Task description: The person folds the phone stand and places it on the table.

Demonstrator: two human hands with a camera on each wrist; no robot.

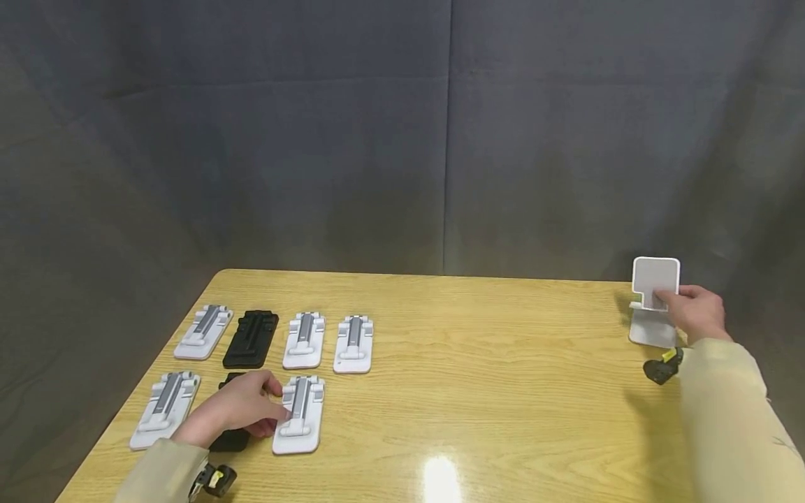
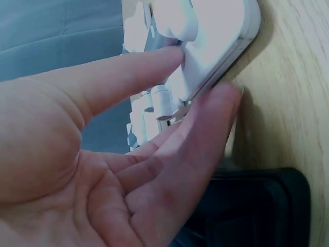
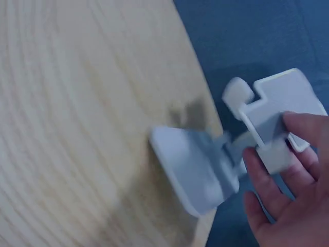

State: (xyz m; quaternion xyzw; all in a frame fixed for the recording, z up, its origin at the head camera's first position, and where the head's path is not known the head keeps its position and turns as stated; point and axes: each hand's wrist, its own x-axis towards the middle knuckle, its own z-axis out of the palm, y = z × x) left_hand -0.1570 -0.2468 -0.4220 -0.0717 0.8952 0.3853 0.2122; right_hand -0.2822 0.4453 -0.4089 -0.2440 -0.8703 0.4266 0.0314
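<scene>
At the front left of the table, my left hand (image 1: 242, 404) grips the left edge of a folded white phone stand (image 1: 308, 427). In the left wrist view the thumb lies on the stand's upper face (image 2: 218, 31) and the fingertips are at its edge. A black folded stand (image 1: 231, 440) lies partly hidden under this hand. At the far right, my right hand (image 1: 694, 313) holds an unfolded white phone stand (image 1: 655, 274) by its upright plate, thumb on the front and fingers behind. Its base plate (image 3: 190, 170) is close to the table edge.
Behind the left hand runs a row of folded stands: a white one (image 1: 191, 347), a black one (image 1: 242, 358), and two more white ones (image 1: 302, 359). Another white stand (image 1: 147, 439) lies at the front left corner. A dark curtain (image 1: 352, 154) hangs behind the wooden table (image 1: 490, 363).
</scene>
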